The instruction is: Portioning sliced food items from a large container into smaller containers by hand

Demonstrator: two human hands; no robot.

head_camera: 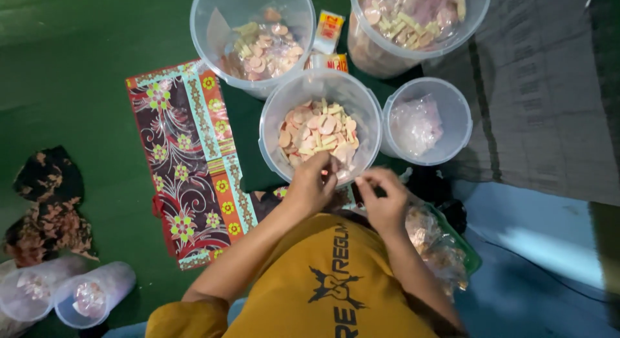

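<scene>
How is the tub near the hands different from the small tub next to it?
The middle tub is wider and holds pink and yellow snack pieces; the small tub holds only crumpled clear plastic. The left hand reaches the middle tub's rim; no hand touches the small tub. Both are round, clear and open-topped.

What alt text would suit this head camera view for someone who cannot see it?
A person's left hand and right hand meet at the rim of a clear tub of pale snack pieces. Three more tubs stand behind on a green floor, beside a patterned cloth.
</scene>
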